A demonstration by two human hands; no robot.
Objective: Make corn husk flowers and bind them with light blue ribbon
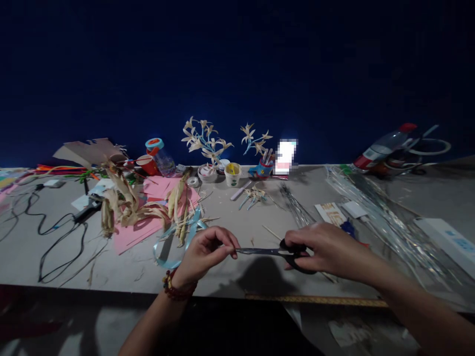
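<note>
Near edge: both forearms enter from below, cut off by the frame; beaded bracelets [178, 288] circle the left wrist. A patterned strip [315, 300] lies along the front edge of the tabletop [129, 269].

Centre: the left hand [208, 253], palm inward with fingers curled, has thumb and fingertips pressed together at the tips of the scissors [267, 251]; any small piece between them is too fine to make out. The right hand [326, 247], knuckles up, grips the scissors by their black handles, the blades pointing left, level above the tabletop. The blades appear nearly closed, though their exact gap is unclear.

Middle: blue ribbon [162, 257] lies beyond the left hand, near dried husks [124, 198] partly covering pink paper [139, 235]. Thin wires [299, 205] lie beyond the scissors.

Far: pale flowers [204, 141] on blue stems stand behind a white cup [233, 176]. A glowing, pixelated rectangle [285, 155] is unreadable. A red-capped bottle [384, 147] leans at right, before the dark blue wall [237, 64].
</note>
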